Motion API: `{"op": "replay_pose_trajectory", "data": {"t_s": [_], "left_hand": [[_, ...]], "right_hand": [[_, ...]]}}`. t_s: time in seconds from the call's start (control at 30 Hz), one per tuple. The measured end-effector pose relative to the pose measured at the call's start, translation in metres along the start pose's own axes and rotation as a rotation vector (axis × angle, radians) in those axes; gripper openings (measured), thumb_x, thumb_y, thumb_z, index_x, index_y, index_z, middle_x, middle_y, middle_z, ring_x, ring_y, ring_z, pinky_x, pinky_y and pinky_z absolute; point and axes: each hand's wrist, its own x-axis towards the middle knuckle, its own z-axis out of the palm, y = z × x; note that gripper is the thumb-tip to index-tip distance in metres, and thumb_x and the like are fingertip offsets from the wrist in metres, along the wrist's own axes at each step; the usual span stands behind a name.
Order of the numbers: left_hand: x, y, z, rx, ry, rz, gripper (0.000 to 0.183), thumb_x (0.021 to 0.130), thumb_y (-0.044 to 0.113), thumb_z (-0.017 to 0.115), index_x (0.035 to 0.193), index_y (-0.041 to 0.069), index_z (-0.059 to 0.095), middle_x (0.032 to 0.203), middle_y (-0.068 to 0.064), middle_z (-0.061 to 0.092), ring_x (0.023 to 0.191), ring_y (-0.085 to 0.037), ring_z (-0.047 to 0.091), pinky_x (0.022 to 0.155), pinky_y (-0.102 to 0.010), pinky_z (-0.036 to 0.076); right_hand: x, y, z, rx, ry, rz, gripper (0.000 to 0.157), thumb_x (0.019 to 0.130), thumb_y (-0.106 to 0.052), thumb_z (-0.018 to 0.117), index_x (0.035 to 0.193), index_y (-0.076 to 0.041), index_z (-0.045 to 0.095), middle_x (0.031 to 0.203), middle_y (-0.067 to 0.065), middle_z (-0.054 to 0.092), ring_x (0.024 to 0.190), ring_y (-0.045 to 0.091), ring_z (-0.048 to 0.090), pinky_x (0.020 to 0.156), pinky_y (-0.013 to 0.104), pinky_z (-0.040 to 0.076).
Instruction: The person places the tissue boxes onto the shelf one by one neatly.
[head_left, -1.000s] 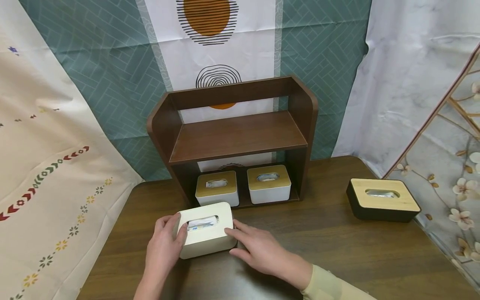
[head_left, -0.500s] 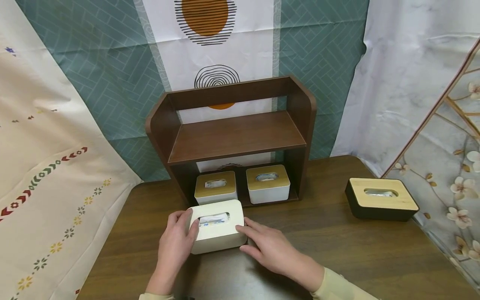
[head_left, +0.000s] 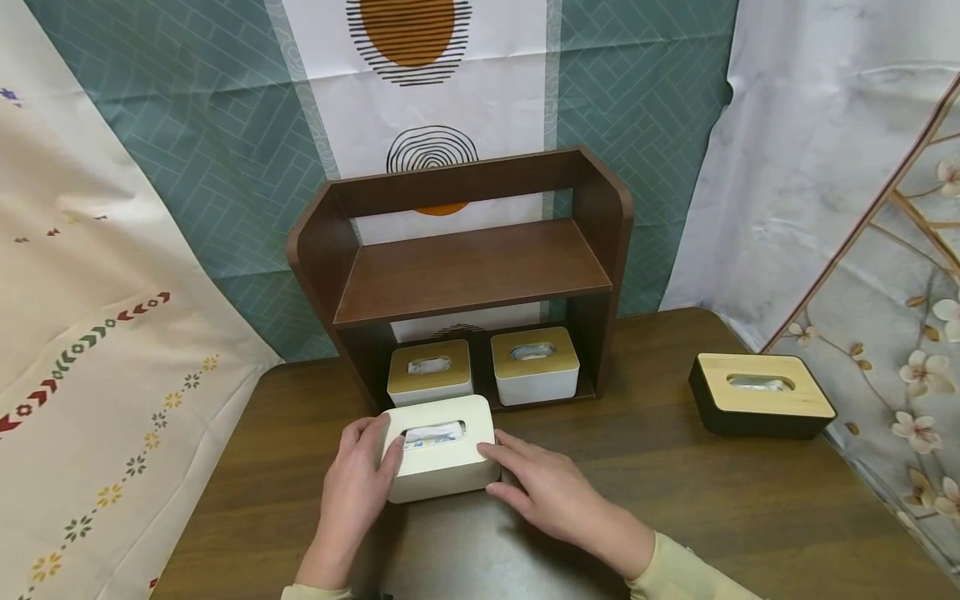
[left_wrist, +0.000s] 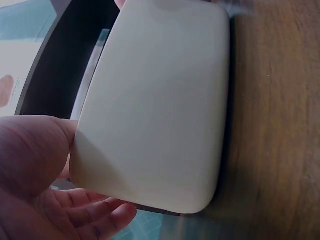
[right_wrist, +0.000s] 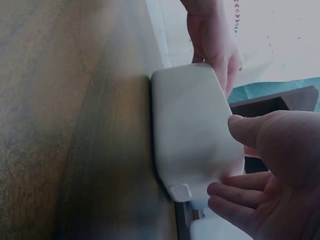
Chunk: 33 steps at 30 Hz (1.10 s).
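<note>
A white tissue box stands on the table in front of the shelf, with tissue showing in the slot of its lid. My left hand grips its left end, the thumb over the top and the other fingers along the side. At the opposite end my right hand holds it, one fingertip on the lid's edge and the thumb low by the front corner. The left wrist view is filled by the box's plain front. In the right wrist view, fingers touch the box's end.
A dark brown two-tier shelf stands behind. On its lower level sit two white tissue boxes with wood-look lids, a left one and a right one. A black tissue box with a wooden lid lies at the table's right.
Both hands have slid the white tissue box to the right and slightly back toward the shelf, mostly in the first half second. The other boxes stay where they were.
</note>
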Motion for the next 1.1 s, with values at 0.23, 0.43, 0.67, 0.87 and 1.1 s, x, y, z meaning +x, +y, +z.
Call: {"op": "replay_pose_trajectory", "data": {"t_s": [0.23,0.43,0.67,0.87,1.1], "left_hand": [[-0.006,-0.007,-0.003,-0.042,-0.022,-0.040,0.053,0.109,0.029,0.074,0.154,0.004,0.062,0.155,-0.023,0.054,0.138,-0.045,0.059,0.108,-0.068,0.048],[-0.012,-0.009,-0.009,-0.062,-0.027,-0.026,0.050,0.109,0.026,0.074,0.152,0.003,0.063,0.155,-0.024,0.056,0.142,-0.044,0.057,0.113,-0.066,0.046],[-0.019,-0.007,-0.011,-0.061,-0.051,-0.028,0.049,0.110,0.029,0.072,0.152,0.005,0.064,0.153,-0.023,0.061,0.142,-0.042,0.059,0.113,-0.065,0.047],[-0.023,-0.005,-0.010,-0.048,-0.047,-0.025,0.050,0.110,0.030,0.072,0.152,0.004,0.064,0.154,-0.023,0.060,0.141,-0.043,0.059,0.111,-0.066,0.047],[-0.028,-0.004,-0.011,-0.011,-0.038,-0.030,0.053,0.111,0.034,0.070,0.154,0.005,0.062,0.148,-0.025,0.064,0.133,-0.044,0.064,0.104,-0.069,0.050]], "right_hand": [[0.006,0.000,0.001,-0.005,0.028,-0.013,0.054,0.111,-0.035,0.071,0.161,-0.018,0.058,0.162,0.020,0.057,0.136,0.039,0.066,0.102,0.062,0.057],[0.010,0.000,0.002,-0.010,0.044,0.000,0.055,0.109,-0.034,0.073,0.160,-0.018,0.060,0.159,0.023,0.058,0.134,0.041,0.068,0.101,0.062,0.058],[0.011,0.001,0.005,-0.006,0.035,0.013,0.054,0.109,-0.033,0.073,0.160,-0.017,0.060,0.159,0.024,0.058,0.134,0.042,0.067,0.102,0.062,0.057],[0.010,0.000,0.006,0.002,0.048,0.010,0.053,0.109,-0.029,0.074,0.159,-0.017,0.061,0.157,0.023,0.060,0.133,0.041,0.068,0.100,0.062,0.058],[0.009,0.001,0.009,-0.002,0.068,0.007,0.053,0.108,-0.028,0.075,0.159,-0.018,0.061,0.155,0.021,0.062,0.131,0.039,0.070,0.098,0.062,0.059]]}}
